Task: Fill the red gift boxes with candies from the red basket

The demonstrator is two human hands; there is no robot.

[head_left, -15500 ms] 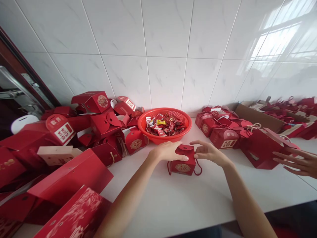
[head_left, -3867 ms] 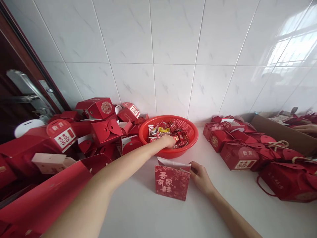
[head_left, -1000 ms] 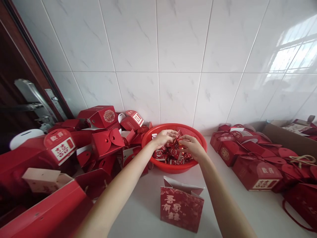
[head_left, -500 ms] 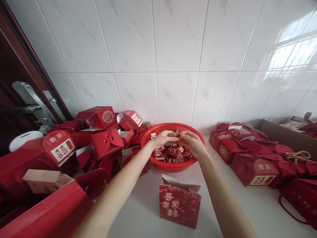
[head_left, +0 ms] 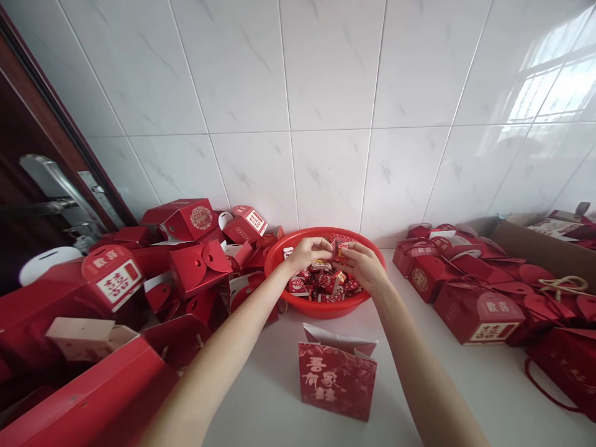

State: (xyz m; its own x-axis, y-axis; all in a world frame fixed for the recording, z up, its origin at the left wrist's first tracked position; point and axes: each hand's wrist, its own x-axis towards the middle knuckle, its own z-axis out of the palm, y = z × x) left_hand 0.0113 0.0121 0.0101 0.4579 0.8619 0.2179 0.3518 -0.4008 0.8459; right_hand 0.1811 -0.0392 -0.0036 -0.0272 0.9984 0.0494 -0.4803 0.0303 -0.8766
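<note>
Both my hands are over a red plastic basket [head_left: 321,310] filled with wrapped candies [head_left: 329,281]. A small red-wrapped candy [head_left: 341,249] is pinched in the fingers of my right hand [head_left: 364,266]. Close on its left, my left hand [head_left: 309,253] has its thumb and fingers pressed together at the candy's edge; whether it grips the same candy or another is hard to make out. In front of the basket, a dark red paper box [head_left: 336,382] with white characters stands upright on the white surface, its top flaps open.
Red gift boxes [head_left: 200,273] lie in a heap on the left, beside a door handle [head_left: 56,186]. More closed red boxes [head_left: 477,310] stand in rows at right, near a cardboard carton [head_left: 521,242]. Behind is a tiled wall [head_left: 326,174].
My fingers have parted slightly, so the red candy between them shows more plainly. The hands stay over the basket, and the view has shifted a little.
</note>
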